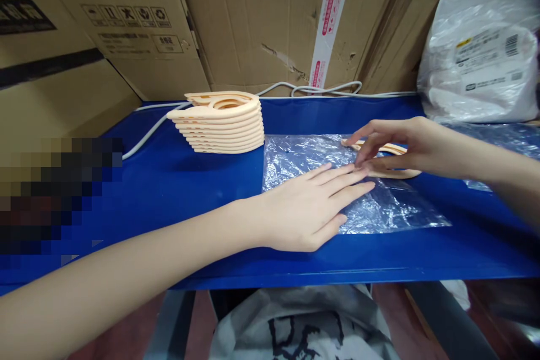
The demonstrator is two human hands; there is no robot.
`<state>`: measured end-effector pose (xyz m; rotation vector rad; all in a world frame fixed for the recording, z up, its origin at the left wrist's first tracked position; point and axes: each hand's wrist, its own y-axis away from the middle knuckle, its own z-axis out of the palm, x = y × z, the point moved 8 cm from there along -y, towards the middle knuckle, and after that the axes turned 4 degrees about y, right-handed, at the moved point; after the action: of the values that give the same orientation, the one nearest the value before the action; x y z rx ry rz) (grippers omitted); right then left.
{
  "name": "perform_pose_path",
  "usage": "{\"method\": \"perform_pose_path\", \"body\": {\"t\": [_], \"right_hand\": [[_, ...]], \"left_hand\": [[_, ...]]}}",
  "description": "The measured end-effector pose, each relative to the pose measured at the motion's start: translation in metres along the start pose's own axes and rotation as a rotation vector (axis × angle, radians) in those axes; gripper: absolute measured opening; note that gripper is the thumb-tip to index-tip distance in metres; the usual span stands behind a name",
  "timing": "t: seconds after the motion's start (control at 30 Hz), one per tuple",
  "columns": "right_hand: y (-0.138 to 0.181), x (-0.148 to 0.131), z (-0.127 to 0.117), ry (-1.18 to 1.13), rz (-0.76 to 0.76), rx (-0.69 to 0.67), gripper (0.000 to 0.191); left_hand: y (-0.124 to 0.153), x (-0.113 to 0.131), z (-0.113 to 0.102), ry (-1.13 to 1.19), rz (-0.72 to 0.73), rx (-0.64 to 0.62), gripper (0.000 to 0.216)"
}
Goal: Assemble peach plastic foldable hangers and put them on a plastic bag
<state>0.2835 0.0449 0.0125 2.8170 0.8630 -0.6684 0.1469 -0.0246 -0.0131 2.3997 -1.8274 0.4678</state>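
My left hand (310, 208) lies flat, palm down, on a clear plastic bag (392, 208), its fingers stretched to the right. My right hand (379, 143) is curled over a peach plastic clip-shaped piece (399, 173) at the upper right of the bag. Its fingers and thumb close around the two prongs at the left end, partly hiding the piece. The fingertips of both hands nearly meet; whether they touch is unclear. Left of the bag stands a neat stack of matching peach pieces (228, 124), each with two prongs and a rounded, holed end.
A blue work surface (177, 197) lies beneath everything. Cardboard boxes (253, 22) wall off the back and left. A white cable (152, 138) runs along the rear. At the right are a wrapped white package (481, 67) and more clear plastic (518, 138). The far left is pixelated.
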Motion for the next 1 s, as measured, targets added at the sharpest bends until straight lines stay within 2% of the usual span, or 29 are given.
{"method": "perform_pose_path", "body": {"t": [0.1, 0.17, 0.23, 0.3, 0.4, 0.53, 0.67, 0.77, 0.9, 1.0], "right_hand": [[0.008, 0.017, -0.013, 0.132, 0.052, -0.047, 0.046], [0.016, 0.036, -0.026, 0.236, 0.154, -0.039, 0.061], [0.023, 0.052, -0.034, 0.266, 0.241, -0.07, 0.074], [0.026, 0.057, -0.031, 0.243, 0.249, -0.149, 0.076], [0.025, 0.053, -0.022, 0.198, 0.188, -0.206, 0.071], [0.02, 0.042, -0.016, 0.19, 0.09, -0.135, 0.073], [0.019, 0.038, -0.01, 0.242, 0.1, -0.132, 0.081], [0.014, 0.024, -0.006, 0.244, 0.086, -0.126, 0.079], [0.002, 0.002, 0.001, 0.169, 0.013, -0.032, 0.078], [-0.004, 0.0, 0.002, 0.12, -0.022, 0.05, 0.08]], "left_hand": [[0.0, 0.0, 0.002, -0.005, 0.002, 0.001, 0.054], [0.001, -0.002, 0.001, -0.016, -0.02, 0.029, 0.056], [0.001, -0.005, 0.0, -0.013, -0.05, 0.062, 0.058], [0.001, -0.007, 0.0, -0.002, -0.066, 0.067, 0.059], [0.001, -0.006, 0.001, 0.002, -0.048, 0.052, 0.058], [0.001, -0.004, 0.001, 0.015, -0.022, 0.048, 0.056], [0.001, -0.003, 0.001, 0.011, -0.013, 0.031, 0.056], [0.0, -0.002, 0.001, 0.014, 0.003, 0.026, 0.057], [0.001, -0.002, 0.001, 0.022, 0.011, 0.035, 0.056], [0.002, -0.003, 0.0, 0.034, -0.005, 0.038, 0.055]]}}
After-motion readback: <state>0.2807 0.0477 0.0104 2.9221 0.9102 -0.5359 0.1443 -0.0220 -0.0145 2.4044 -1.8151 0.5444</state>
